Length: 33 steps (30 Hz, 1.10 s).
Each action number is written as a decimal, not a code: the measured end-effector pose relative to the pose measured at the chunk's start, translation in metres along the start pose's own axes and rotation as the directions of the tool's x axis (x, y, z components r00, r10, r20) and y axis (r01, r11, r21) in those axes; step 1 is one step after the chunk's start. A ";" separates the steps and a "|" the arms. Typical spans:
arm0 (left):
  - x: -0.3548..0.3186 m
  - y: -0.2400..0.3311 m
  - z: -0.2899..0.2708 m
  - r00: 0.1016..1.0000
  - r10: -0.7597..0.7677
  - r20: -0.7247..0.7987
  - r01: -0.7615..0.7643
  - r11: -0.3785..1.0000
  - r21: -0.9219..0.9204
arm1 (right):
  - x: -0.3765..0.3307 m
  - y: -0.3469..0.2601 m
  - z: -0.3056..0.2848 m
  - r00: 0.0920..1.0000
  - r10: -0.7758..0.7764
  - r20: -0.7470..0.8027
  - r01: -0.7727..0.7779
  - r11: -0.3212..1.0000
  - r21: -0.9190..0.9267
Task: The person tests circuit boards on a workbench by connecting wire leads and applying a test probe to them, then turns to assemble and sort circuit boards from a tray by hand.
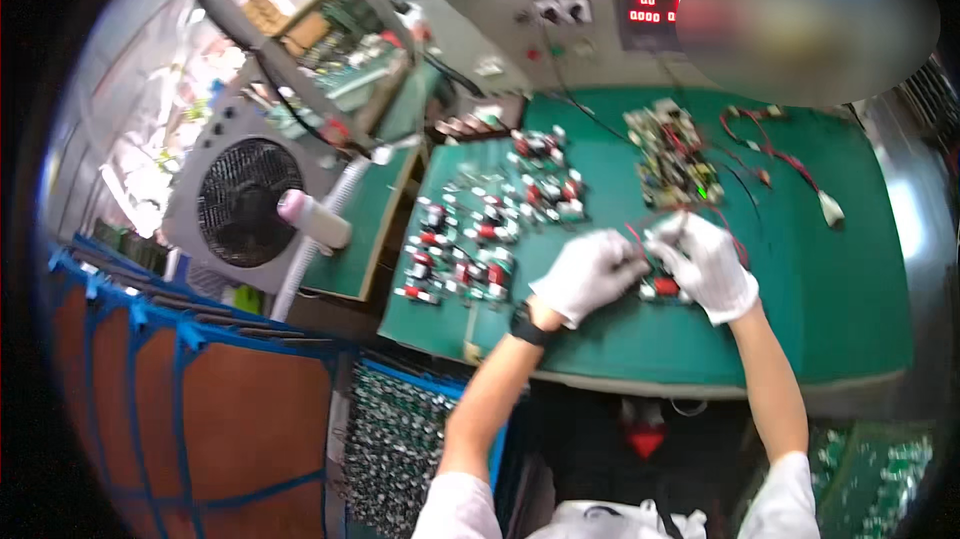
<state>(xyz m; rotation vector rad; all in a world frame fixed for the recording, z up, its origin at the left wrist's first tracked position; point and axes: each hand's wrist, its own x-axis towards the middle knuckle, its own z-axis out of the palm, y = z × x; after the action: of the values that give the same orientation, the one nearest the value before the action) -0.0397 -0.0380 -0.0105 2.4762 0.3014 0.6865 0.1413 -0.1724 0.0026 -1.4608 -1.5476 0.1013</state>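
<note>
Both my hands wear white gloves and work over the green mat (820, 319). Between them lies a small circuit board (662, 287) with a red part and dark parts on it, partly hidden by the gloves. My left hand (590, 274) is closed, its fingertips at the board's left edge. My right hand (708, 264) is pinched above the board's far side; what its fingers hold is hidden. Thin red wires (737, 239) curve out around the right hand. Just beyond stands a larger populated circuit board (675, 154) with a lit green spot.
Several small boards with red and black parts (490, 224) lie at the left of the mat. A red wire harness with a white connector (830, 209) lies far right. A fan unit (250, 199) and a bottle (315, 221) stand left. Behind is a panel with a red display (650, 14).
</note>
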 end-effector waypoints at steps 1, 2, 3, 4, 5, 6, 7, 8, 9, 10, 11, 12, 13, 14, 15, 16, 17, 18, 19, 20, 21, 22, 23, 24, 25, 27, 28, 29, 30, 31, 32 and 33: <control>0.002 0.000 0.000 1.000 0.019 0.014 -0.018 0.999 -0.032 | 0.002 -0.002 0.002 1.000 -0.005 -0.024 0.005 1.000 0.000; 0.001 -0.001 0.001 0.999 -0.028 0.045 0.030 0.999 -0.039 | 0.001 -0.001 0.002 0.999 -0.026 -0.023 0.026 1.000 0.012; 0.000 -0.003 0.002 0.999 -0.025 0.040 0.027 0.998 -0.048 | 0.002 -0.001 0.003 0.999 -0.024 -0.027 0.024 0.999 0.023; -0.001 -0.005 0.004 0.998 -0.040 0.050 0.042 0.998 -0.051 | 0.001 0.000 0.004 0.999 -0.029 -0.045 0.031 0.999 0.040; -0.002 -0.007 0.006 0.998 -0.034 0.045 0.036 0.998 -0.049 | 0.000 0.002 0.005 0.999 -0.021 -0.030 0.022 0.999 0.025; -0.002 -0.009 0.008 0.998 -0.031 0.047 0.032 0.999 -0.020 | -0.001 0.003 0.005 0.999 -0.020 -0.039 0.022 0.999 0.027; -0.003 -0.010 0.009 0.998 -0.037 0.056 0.036 0.999 0.020 | -0.002 0.004 0.005 0.999 -0.024 -0.044 0.026 0.999 0.036; -0.003 -0.010 0.009 0.998 -0.031 0.052 0.031 1.000 0.006 | -0.003 0.005 0.005 0.999 -0.016 -0.045 0.017 0.999 0.030; -0.003 -0.010 0.009 0.998 -0.028 0.049 0.028 1.000 0.002 | -0.003 0.005 0.005 0.998 -0.035 -0.046 0.035 0.999 0.010; -0.003 -0.009 0.009 0.998 -0.036 0.046 0.036 0.999 0.012 | -0.003 0.006 0.005 0.998 -0.046 -0.044 0.045 0.999 -0.013; -0.002 -0.008 0.008 0.998 -0.032 0.056 0.033 0.999 -0.024 | -0.003 0.005 0.005 0.998 -0.048 -0.042 0.047 0.999 -0.019; -0.001 -0.007 0.007 0.998 -0.026 0.052 0.026 1.000 0.003 | -0.003 0.004 0.004 0.999 -0.022 -0.030 0.022 1.000 0.010; 0.000 -0.006 0.005 1.000 0.013 0.025 -0.013 1.000 0.003 | -0.002 0.003 0.005 0.999 0.015 -0.030 -0.014 0.999 0.045; 0.000 -0.005 0.004 0.999 0.016 0.030 -0.017 0.999 0.030 | -0.002 0.001 0.005 0.998 0.061 -0.032 -0.058 0.995 0.082; 0.001 -0.005 0.003 1.000 0.000 0.031 -0.001 0.999 0.046 | -0.003 0.000 0.003 0.998 0.050 -0.037 -0.048 0.997 0.060; 0.001 -0.005 0.003 0.997 -0.036 0.063 0.030 0.994 0.103 | -0.004 -0.001 0.002 0.997 -0.015 -0.075 0.016 1.000 0.006; 0.000 -0.006 0.002 0.995 -0.048 0.089 0.040 0.995 0.090 | -0.006 -0.002 0.000 0.998 -0.011 -0.058 0.013 0.999 0.032; 0.000 -0.008 0.002 0.996 -0.009 0.090 -0.002 0.992 0.124 | -0.006 -0.002 -0.001 0.992 -0.087 -0.090 0.087 0.996 -0.002; 0.001 -0.009 0.003 0.993 -0.043 0.109 0.038 0.998 0.049 | -0.009 -0.003 -0.003 0.998 -0.008 -0.068 0.015 0.994 0.104; 0.001 -0.010 0.005 0.995 -0.044 0.089 0.045 0.999 -0.005 | -0.011 -0.004 -0.003 0.997 0.059 -0.055 -0.048 0.981 0.188; 0.000 -0.009 0.006 0.997 -0.028 0.076 0.029 0.999 -0.017 | -0.012 -0.005 -0.001 0.998 0.042 -0.054 -0.028 0.972 0.233; 0.001 -0.009 0.007 0.999 -0.011 0.053 0.011 1.000 -0.014 | -0.011 -0.005 0.001 0.999 0.025 -0.045 -0.012 0.961 0.277; 0.001 -0.009 0.006 0.999 0.018 0.045 -0.018 1.000 0.002 | -0.013 -0.006 -0.001 1.000 0.011 0.019 -0.013 0.991 0.132; 0.002 -0.009 0.006 0.999 0.015 0.048 -0.015 1.000 -0.005 | -0.013 -0.006 0.000 1.000 0.018 0.020 -0.021 0.991 0.133; 0.002 -0.009 0.006 0.998 0.016 0.056 -0.017 1.000 0.003 | -0.012 -0.005 0.002 0.999 0.016 0.051 -0.023 0.989 0.147; 0.002 -0.010 0.005 0.999 0.020 0.051 -0.021 0.999 0.032 | -0.011 -0.003 0.005 0.997 -0.048 0.057 0.042 0.994 0.105; 0.002 -0.011 0.005 0.998 0.036 0.053 -0.038 0.999 0.032 | -0.010 -0.002 0.006 0.997 -0.060 0.040 0.055 0.992 0.116; 0.001 -0.011 0.006 0.998 0.033 0.060 -0.035 0.999 0.039 | -0.009 0.000 0.004 0.964 -0.265 0.036 0.266 0.963 -0.040; 0.002 -0.013 0.006 0.998 0.047 0.048 -0.050 0.997 0.059 | -0.010 0.000 0.002 0.927 -0.365 0.085 0.374 0.903 -0.213; -0.001 -0.011 0.007 0.996 0.010 0.087 -0.020 0.992 0.123 | -0.009 -0.001 0.001 0.881 -0.460 0.111 0.470 0.826 -0.312; 0.001 -0.010 0.009 0.994 0.112 -0.008 -0.111 0.991 0.070 | -0.012 -0.006 0.000 0.988 -0.051 0.146 0.066 0.993 -0.100; 0.000 -0.010 0.006 0.999 0.031 0.040 -0.036 0.991 0.127 | -0.009 -0.007 0.002 0.988 -0.136 0.072 0.137 0.991 -0.007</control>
<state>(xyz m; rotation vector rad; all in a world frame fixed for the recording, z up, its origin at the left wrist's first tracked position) -0.0374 -0.0325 -0.0205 2.6183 0.2986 0.6521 0.1336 -0.1801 0.0011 -1.3689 -1.7048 0.0638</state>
